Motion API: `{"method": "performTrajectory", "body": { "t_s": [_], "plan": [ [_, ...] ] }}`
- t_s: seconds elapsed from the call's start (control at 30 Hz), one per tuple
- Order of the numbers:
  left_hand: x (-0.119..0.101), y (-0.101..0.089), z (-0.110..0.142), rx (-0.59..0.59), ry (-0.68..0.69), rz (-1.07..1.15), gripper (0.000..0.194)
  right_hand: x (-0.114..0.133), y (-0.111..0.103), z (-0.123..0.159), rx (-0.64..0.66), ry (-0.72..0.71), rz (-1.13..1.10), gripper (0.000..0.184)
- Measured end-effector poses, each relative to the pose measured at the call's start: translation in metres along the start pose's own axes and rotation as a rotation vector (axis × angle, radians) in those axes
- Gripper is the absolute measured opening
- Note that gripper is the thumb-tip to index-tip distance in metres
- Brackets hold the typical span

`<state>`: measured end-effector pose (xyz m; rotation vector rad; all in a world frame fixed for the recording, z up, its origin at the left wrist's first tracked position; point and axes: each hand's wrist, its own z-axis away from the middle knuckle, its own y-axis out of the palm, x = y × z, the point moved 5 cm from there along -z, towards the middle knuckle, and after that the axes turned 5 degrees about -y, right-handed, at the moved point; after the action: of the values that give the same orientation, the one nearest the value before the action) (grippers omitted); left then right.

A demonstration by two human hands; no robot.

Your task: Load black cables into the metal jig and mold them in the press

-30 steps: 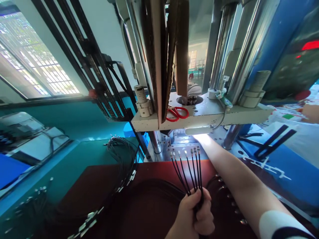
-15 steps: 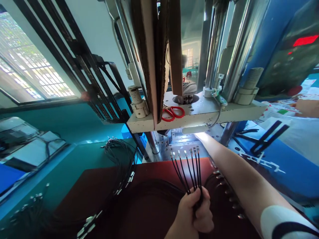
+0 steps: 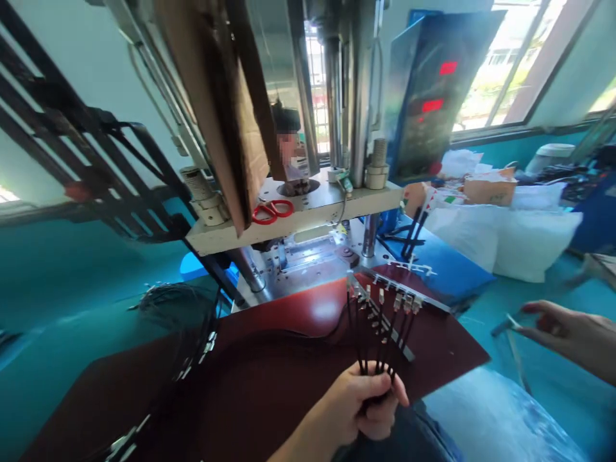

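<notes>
In the lower middle my left hand [image 3: 368,398] is closed around a fan of several thin black cables [image 3: 382,343]. Their metal-tipped ends [image 3: 398,301] point up and away from me. Out to the right, away from the table, my right hand [image 3: 570,333] is in a pinch. Something small and pale shows at its fingertips, too blurred to name. Beyond the left hand, a metal strip [image 3: 392,330] with several small connectors along it lies on the reddish-brown board [image 3: 289,385].
Behind the board stands a press [image 3: 308,208] with a lit lower plate. Red-handled scissors [image 3: 273,210] rest on its platen. More black cables [image 3: 180,314] lie at left. White sacks [image 3: 517,240] stand at right, and a control box [image 3: 428,90] shows red displays.
My right hand has come out from under the press and swung far right. The view has turned right. My left hand keeps hold of the cables.
</notes>
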<state>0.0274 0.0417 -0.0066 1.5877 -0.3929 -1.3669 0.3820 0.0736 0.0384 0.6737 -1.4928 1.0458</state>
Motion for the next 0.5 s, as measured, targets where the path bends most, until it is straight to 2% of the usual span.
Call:
{"method": "performTrajectory", "body": {
  "t_s": [0.03, 0.07, 0.1, 0.13, 0.2, 0.27, 0.37, 0.5],
  "plan": [
    [0.006, 0.005, 0.000, 0.018, -0.047, -0.026, 0.028, 0.000, 0.004, 0.014, 0.060, -0.025, 0.153, 0.037],
    [0.011, 0.010, 0.000, 0.033, -0.091, -0.048, 0.029, 0.004, 0.017, 0.029, 0.112, -0.065, 0.209, 0.033],
    [0.017, 0.014, 0.000, 0.044, -0.132, -0.070, 0.031, 0.007, 0.039, 0.043, 0.214, -0.084, 0.174, 0.021],
    [0.021, 0.017, -0.001, 0.053, -0.168, -0.087, 0.032, 0.012, 0.064, 0.056, 0.324, -0.084, 0.082, 0.009],
    [0.029, 0.020, -0.001, 0.049, -0.210, -0.111, 0.033, 0.019, 0.113, 0.079, 0.513, -0.031, -0.170, 0.022],
    [0.036, 0.018, -0.001, 0.013, -0.221, -0.123, 0.031, 0.022, 0.147, 0.093, 0.609, 0.030, -0.378, 0.030],
    [0.043, 0.012, 0.000, -0.059, -0.223, -0.125, 0.031, 0.019, 0.167, 0.099, 0.642, 0.050, -0.521, 0.027],
    [0.048, 0.007, 0.001, -0.108, -0.244, -0.140, 0.030, 0.013, 0.168, 0.094, 0.650, 0.028, -0.525, 0.025]
  ]
}}
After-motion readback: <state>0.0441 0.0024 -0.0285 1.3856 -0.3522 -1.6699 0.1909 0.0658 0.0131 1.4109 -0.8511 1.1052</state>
